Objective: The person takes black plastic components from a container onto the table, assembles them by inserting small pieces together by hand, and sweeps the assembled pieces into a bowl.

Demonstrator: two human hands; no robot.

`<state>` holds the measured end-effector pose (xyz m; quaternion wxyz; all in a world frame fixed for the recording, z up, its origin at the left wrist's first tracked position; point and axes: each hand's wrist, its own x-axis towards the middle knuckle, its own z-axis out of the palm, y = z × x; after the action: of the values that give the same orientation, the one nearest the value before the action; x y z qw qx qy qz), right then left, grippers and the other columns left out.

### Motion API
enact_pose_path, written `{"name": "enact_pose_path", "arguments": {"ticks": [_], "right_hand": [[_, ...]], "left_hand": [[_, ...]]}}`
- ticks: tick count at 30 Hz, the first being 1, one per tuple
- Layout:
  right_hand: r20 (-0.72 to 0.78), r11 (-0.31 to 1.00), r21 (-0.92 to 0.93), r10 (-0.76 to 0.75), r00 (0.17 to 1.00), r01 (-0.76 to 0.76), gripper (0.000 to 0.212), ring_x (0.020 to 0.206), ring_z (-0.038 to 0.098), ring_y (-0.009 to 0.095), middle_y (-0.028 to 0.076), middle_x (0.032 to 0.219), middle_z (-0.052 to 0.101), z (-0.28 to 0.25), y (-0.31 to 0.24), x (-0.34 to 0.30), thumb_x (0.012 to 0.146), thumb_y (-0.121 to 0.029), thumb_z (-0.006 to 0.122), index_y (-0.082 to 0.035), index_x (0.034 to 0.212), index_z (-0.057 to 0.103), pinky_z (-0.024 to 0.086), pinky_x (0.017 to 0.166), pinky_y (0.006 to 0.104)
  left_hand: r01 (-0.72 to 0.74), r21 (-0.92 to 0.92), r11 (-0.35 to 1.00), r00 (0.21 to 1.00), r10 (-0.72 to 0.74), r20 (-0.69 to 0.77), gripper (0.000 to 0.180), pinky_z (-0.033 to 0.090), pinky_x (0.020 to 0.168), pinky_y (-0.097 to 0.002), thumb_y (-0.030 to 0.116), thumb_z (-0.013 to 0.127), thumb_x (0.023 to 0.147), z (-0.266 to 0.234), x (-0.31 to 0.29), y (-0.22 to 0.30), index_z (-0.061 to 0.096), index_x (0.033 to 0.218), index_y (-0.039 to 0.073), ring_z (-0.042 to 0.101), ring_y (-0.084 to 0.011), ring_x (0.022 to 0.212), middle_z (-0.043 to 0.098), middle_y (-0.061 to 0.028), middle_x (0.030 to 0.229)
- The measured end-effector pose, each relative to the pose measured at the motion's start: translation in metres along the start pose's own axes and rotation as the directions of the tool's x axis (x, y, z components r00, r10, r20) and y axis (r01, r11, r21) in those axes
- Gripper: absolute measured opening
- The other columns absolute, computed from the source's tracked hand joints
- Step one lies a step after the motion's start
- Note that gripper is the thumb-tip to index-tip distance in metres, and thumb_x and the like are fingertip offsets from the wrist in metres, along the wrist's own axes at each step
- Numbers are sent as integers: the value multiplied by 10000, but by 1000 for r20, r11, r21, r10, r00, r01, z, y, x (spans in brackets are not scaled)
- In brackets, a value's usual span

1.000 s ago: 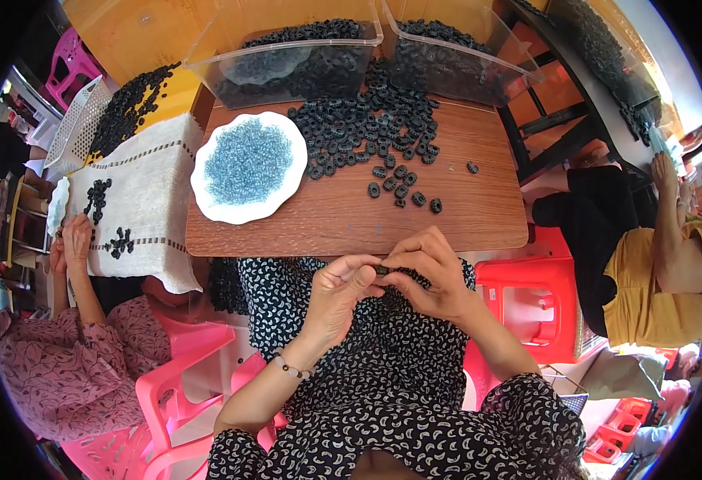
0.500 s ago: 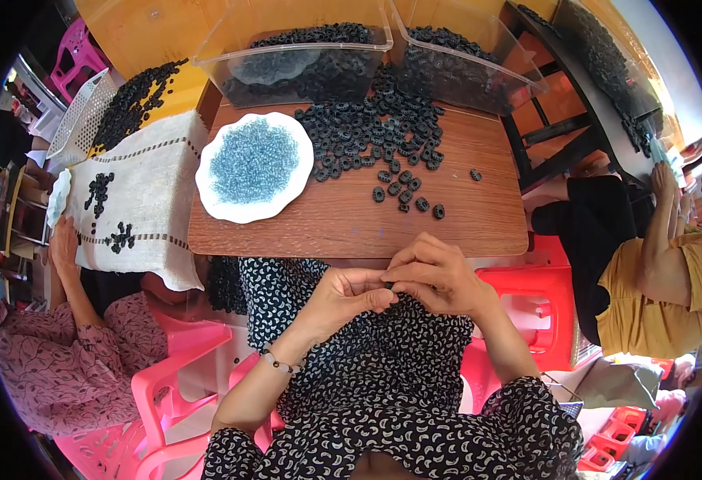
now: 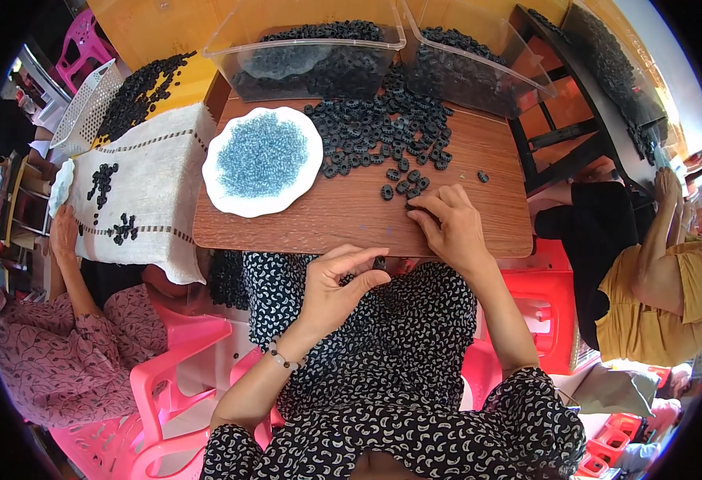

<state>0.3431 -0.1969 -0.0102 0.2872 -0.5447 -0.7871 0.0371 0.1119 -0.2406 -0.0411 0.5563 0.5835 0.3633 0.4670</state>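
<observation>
My left hand [image 3: 337, 286] is just below the table's front edge, pinching a small black ring-like piece [image 3: 380, 262] between thumb and fingers. Over the table's front right, my right hand [image 3: 452, 229] reaches down with curled fingers, their tips on another small black piece [image 3: 410, 206], mostly hidden by the fingers. A few loose black pieces [image 3: 402, 187] lie just beyond it, and a large pile of them [image 3: 367, 132] spreads behind. A white scalloped plate [image 3: 212, 178] full of tiny clear blue-grey beads [image 3: 261, 154] stands to the left.
Two clear plastic bins [image 3: 307, 50] of black pieces stand at the back of the brown table [image 3: 287, 232]. To the left, a person's hand [image 3: 64, 230] is by a cloth-covered surface [image 3: 147, 172] with black pieces and a white basket [image 3: 87, 108]. Another person [image 3: 655, 296] sits right.
My right hand has left my left hand and moved forward onto the table, by the loose black pieces. My left hand has shifted slightly left and up, keeping a piece.
</observation>
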Motion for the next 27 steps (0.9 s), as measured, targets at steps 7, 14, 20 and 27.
{"name": "enact_pose_path", "arguments": {"ticks": [7,14,20,27], "right_hand": [[-10,1000,-17,-20,1000,20,128,860,570,283,66,857,615,9,1,3,839,-93,748,-67,962,721,491,725,394],[14,999,35,-18,1000,18,119,862,585,288,79,869,644,6,-8,17,839,-77,737,-58,953,714,498,729,395],[2,969,197,-154,988,151,112,832,597,281,99,872,678,21,-26,61,845,-77,736,-42,951,720,490,726,381],[139,927,346,-204,969,145,135,802,628,252,111,838,694,73,-49,118,847,-119,752,-27,943,731,491,752,359]], "left_hand": [[-78,114,990,995,85,-59,315,497,720,-245,136,814,836,0,-1,3,763,1139,69,597,-99,786,675,-22,884],[69,-178,982,979,-101,-178,306,470,714,-187,133,744,933,-2,-1,-9,712,1214,15,570,-44,808,616,-2,979],[58,-300,952,934,-157,-320,305,456,740,-184,122,730,945,-2,-1,-2,700,1218,-13,551,-39,819,608,4,954],[1,-261,965,902,-113,-417,289,442,752,-184,113,728,947,-7,0,-2,704,1208,-9,526,-31,829,592,25,954]]}}
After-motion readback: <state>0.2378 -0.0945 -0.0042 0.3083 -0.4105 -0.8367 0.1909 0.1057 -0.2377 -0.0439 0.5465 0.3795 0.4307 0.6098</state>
